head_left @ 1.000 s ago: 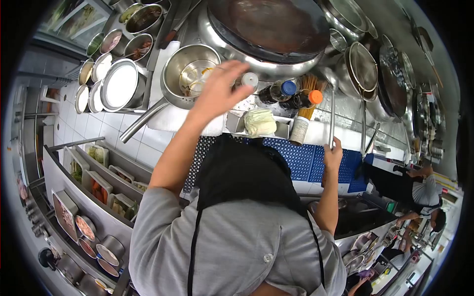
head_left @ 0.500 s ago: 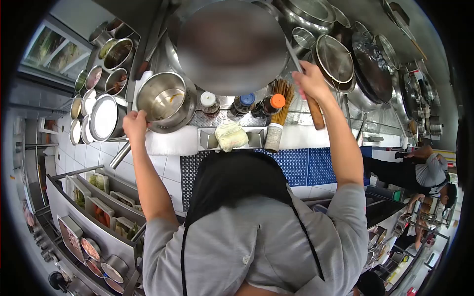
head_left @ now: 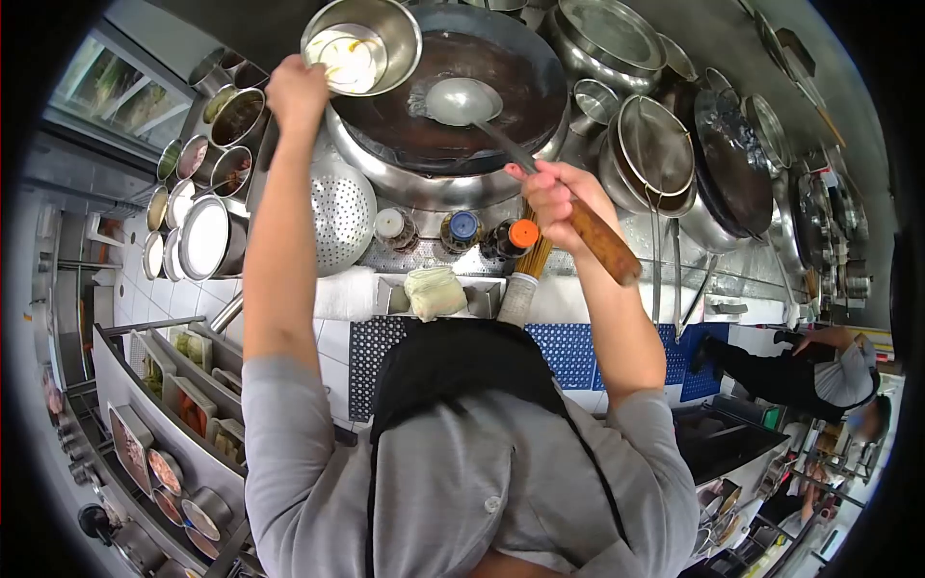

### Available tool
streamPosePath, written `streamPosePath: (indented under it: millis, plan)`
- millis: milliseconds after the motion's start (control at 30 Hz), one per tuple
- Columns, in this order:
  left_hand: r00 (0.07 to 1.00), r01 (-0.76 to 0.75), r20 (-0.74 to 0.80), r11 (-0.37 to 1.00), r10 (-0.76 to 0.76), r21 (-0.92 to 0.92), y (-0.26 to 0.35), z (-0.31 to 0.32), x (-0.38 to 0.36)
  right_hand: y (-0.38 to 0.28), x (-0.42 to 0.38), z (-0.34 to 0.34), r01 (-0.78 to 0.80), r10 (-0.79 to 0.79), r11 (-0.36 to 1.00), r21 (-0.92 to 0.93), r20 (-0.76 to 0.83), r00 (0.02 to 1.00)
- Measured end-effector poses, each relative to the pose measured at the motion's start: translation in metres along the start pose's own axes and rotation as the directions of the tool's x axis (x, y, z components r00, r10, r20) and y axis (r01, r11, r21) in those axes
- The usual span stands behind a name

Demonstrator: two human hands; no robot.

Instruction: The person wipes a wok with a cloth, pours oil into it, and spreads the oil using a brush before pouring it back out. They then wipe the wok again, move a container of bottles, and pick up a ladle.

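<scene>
My left hand [head_left: 297, 93] grips the rim of a steel pot [head_left: 397, 43], lifted over the left edge of a large dark wok [head_left: 520, 82]. Something pale shows inside the pot. My right hand [head_left: 564, 197] is closed round the wooden handle of a ladle [head_left: 464, 101], whose metal bowl rests inside the wok. Dark liquid or residue coats the wok's inside. Left of centre, below the wok, lies a perforated strainer [head_left: 339, 217]. Bottles with white [head_left: 390, 224], blue [head_left: 465, 227] and orange [head_left: 523, 234] caps stand in front of the wok.
A folded cloth [head_left: 435, 292] lies on a metal tray at the counter edge. Wire strainers [head_left: 655, 144] and pans are at the right. Several food containers [head_left: 239, 118] stand at the left. Another person [head_left: 838, 371] is at the far right.
The pot in my left hand has moved up and over the wok's edge, uncovering the perforated strainer. My right hand has shifted left with the ladle. The wok, blurred before, is now clear.
</scene>
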State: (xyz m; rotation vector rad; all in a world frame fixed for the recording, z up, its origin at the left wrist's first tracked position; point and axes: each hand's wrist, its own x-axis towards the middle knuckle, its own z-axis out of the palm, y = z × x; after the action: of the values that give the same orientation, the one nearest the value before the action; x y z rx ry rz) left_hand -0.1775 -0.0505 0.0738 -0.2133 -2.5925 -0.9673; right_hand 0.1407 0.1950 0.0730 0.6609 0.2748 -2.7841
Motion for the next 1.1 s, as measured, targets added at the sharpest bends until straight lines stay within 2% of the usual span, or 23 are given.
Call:
streamPosePath:
  millis: [67, 200, 233, 300, 333, 367, 400, 500, 600, 667, 733, 767, 800, 867, 900, 967, 1100]
  plan:
    - [1.0, -0.029, 0.003, 1.0, 0.029, -0.012, 0.009, 0.034, 0.002, 0.004, -0.019, 0.005, 0.007, -0.009, 1.0, 0.026, 0.075, 0.997]
    - [0.99, -0.029, 0.137, 1.0, 0.031, -0.012, 0.021, 0.073, -0.006, 0.015, -0.064, 0.044, 0.098, -0.1, 0.994, -0.056, -0.017, 0.995]
    - [0.978, 0.007, 0.208, 1.0, -0.002, -0.025, 0.022, 0.079, -0.009, 0.017, -0.07, 0.051, 0.132, -0.137, 0.986, -0.106, -0.044, 0.99]
    - [0.94, 0.075, 0.338, 0.996, -0.055, -0.045, 0.026, 0.089, -0.011, 0.021, -0.077, 0.069, 0.18, -0.23, 0.929, -0.323, -0.125, 0.965]
    - [0.92, 0.156, 0.374, 0.985, -0.116, -0.078, 0.029, 0.093, -0.012, 0.024, -0.079, 0.077, 0.19, -0.279, 0.884, -0.427, -0.158, 0.947]
    - [0.895, 0.235, 0.412, 0.966, -0.172, -0.108, 0.032, 0.097, -0.013, 0.025, -0.074, 0.083, 0.19, -0.39, 0.759, -0.623, -0.201, 0.899]
    - [0.864, 0.315, 0.45, 0.94, -0.226, -0.132, 0.035, 0.099, -0.014, 0.024, -0.07, 0.082, 0.167, -0.436, 0.658, -0.734, -0.191, 0.879]
    - [0.802, 0.438, 0.518, 0.883, -0.299, -0.169, 0.04, 0.106, -0.013, 0.021, -0.055, 0.074, 0.051, -0.568, 0.302, -0.952, -0.137, 0.811]
    - [0.741, 0.524, 0.597, 0.822, -0.308, -0.225, 0.034, 0.119, -0.004, 0.016, -0.047, 0.052, 0.052, -0.638, -0.06, -0.997, 0.078, 0.766]
    - [0.72, 0.534, 0.632, 0.811, -0.288, -0.238, 0.02, 0.136, 0.009, 0.015, -0.047, 0.038, 0.05, -0.716, -0.186, -0.981, 0.17, 0.678]
    - [0.771, 0.423, 0.586, 0.889, -0.251, -0.175, 0.028, 0.119, 0.011, 0.012, -0.048, 0.021, 0.064, -0.772, -0.29, -0.955, 0.273, 0.574]
    - [0.8, 0.34, 0.556, 0.934, -0.225, -0.111, 0.035, 0.1, 0.011, 0.009, -0.053, 0.017, 0.039, -0.765, -0.294, -0.955, 0.26, 0.589]
    - [0.829, 0.253, 0.526, 0.966, -0.192, -0.045, 0.043, 0.081, 0.011, 0.008, -0.054, 0.018, 0.008, -0.769, -0.242, -0.97, 0.197, 0.609]
    - [0.907, 0.037, 0.421, 0.999, -0.03, -0.008, 0.044, 0.072, 0.012, 0.006, -0.055, 0.022, -0.057, -0.766, -0.134, -0.989, 0.067, 0.639]
    - [0.933, -0.087, 0.354, 0.996, 0.072, 0.029, 0.042, 0.071, 0.015, 0.002, -0.047, 0.017, -0.038, -0.746, -0.093, -0.995, 0.044, 0.665]
    - [0.938, -0.281, 0.233, 0.957, 0.257, 0.075, 0.048, 0.067, 0.012, -0.006, -0.024, 0.005, -0.058, -0.733, -0.021, -0.998, -0.024, 0.68]
    - [0.899, -0.437, -0.008, 0.898, 0.438, 0.046, 0.032, 0.084, 0.007, -0.004, 0.014, -0.008, -0.024, -0.681, 0.172, -0.985, -0.137, 0.719]
